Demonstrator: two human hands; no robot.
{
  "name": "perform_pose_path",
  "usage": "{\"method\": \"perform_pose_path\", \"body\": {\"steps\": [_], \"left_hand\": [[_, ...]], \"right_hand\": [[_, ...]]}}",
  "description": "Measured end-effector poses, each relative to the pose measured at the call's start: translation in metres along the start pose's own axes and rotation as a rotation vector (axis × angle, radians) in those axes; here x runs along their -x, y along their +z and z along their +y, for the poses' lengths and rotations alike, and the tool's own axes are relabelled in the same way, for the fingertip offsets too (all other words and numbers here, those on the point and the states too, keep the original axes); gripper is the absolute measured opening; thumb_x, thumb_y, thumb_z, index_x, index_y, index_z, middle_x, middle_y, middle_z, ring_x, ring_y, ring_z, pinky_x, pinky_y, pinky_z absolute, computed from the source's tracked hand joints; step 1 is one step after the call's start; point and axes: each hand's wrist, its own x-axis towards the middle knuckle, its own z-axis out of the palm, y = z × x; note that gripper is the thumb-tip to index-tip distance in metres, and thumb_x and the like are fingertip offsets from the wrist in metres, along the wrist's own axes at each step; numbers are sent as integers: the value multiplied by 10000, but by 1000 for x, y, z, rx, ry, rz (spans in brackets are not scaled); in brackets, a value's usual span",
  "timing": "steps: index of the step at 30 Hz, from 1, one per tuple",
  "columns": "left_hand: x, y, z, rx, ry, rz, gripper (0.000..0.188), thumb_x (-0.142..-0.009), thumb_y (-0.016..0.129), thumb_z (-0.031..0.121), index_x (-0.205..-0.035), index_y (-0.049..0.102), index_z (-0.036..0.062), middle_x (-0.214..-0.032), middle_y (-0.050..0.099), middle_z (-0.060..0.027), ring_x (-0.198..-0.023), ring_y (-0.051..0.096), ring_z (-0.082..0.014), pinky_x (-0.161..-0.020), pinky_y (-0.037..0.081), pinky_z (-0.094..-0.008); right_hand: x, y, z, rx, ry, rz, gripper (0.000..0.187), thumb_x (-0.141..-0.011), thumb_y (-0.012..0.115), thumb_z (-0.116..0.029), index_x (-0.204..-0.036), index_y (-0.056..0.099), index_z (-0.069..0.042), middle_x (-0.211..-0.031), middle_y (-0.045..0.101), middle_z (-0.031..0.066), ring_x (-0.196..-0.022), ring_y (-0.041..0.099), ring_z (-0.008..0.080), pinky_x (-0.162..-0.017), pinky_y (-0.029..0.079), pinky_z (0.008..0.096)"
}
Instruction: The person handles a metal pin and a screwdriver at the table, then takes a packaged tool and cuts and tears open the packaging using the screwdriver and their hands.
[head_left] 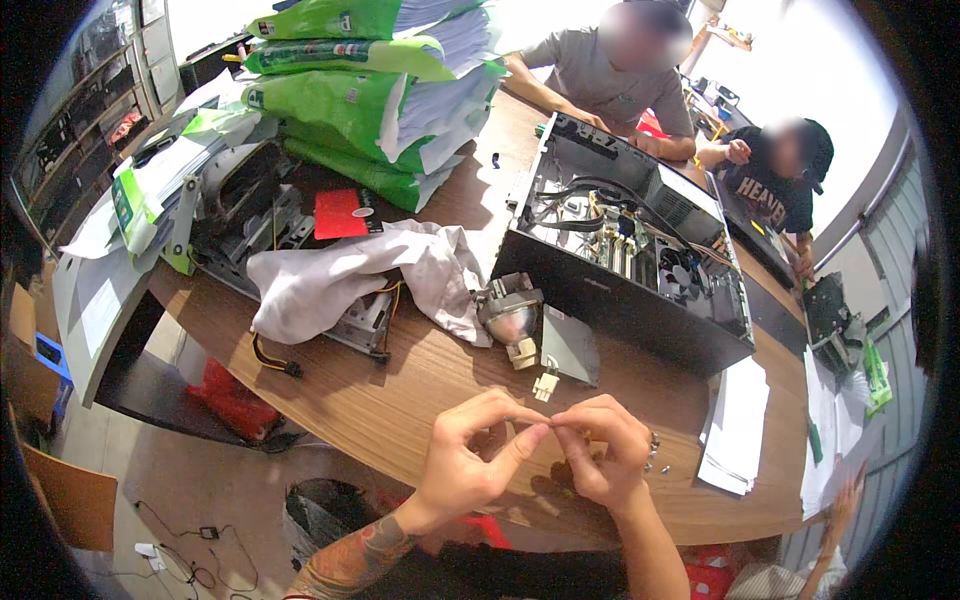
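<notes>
My left hand (pixel 472 458) and my right hand (pixel 607 452) meet above the near edge of the wooden table (pixel 390 420). Both are closed in a pinch, thumb against forefinger, with the fingertips almost touching. Whatever they hold between them is too small to make out. Just beyond lies a white plug connector (pixel 545 387), beside a flat grey metal piece (pixel 570 345). A lamp with a glass reflector (pixel 510 318) stands left of that piece. Several small screws (pixel 654 455) are scattered next to my right hand.
An opened black computer case (pixel 615 290) stands beyond the lamp. White cloth (pixel 350 275) covers metal parts with cables on the left, before stacked green-wrapped paper packs (pixel 340 110). White sheets (pixel 735 425) lie at right. Two people (pixel 620 85) sit across the table; another person's hand (pixel 845 505) shows lower right.
</notes>
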Motion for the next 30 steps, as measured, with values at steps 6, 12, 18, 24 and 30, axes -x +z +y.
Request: {"method": "perform_pose_path", "body": {"steps": [6, 12, 18, 24, 30], "left_hand": [[1, 1, 11, -136, -23, -26, 130, -781, 740, 16, -908, 720, 38, -803, 645, -46, -667, 558, -82, -552, 401, -220], [1, 3, 14, -150, -15, 6, 119, -755, 753, 8, -863, 718, 42, -782, 636, -28, -612, 531, -73, -517, 382, -218], [1, 3, 16, -183, 0, 7, 114, -735, 768, 12, -826, 707, 41, -773, 641, -18, -583, 499, -54, -496, 357, -214], [0, 7, 12, -164, 7, 31, 116, -731, 772, 15, -821, 707, 50, -774, 647, -28, -581, 509, -66, -496, 362, -217], [1, 4, 15, -193, 50, 46, 125, -734, 778, 26, -838, 713, 54, -782, 654, -41, -606, 540, -89, -507, 385, -226]], "right_hand": [[5, -1, 0, -302, 305, 8, 164, -803, 697, 35, -952, 652, -15, -830, 662, 103, -720, 629, 183, -635, 478, 265], [3, -5, -2, -491, 405, -48, 109, -837, 677, 25, -941, 651, 3, -858, 648, 100, -776, 611, 157, -687, 472, 264], [2, -7, -2, -576, 444, -91, 91, -866, 658, 11, -957, 653, 6, -879, 636, 79, -752, 592, 124, -648, 470, 253], [4, -11, -2, -713, 531, -128, 98, -906, 633, -7, -1003, 642, -3, -889, 630, 43, -686, 570, 72, -567, 443, 209], [0, -10, -6, -750, 598, -134, 100, -928, 624, -42, -1021, 627, -5, -840, 637, 46, -627, 558, 77, -536, 452, 223]]}}
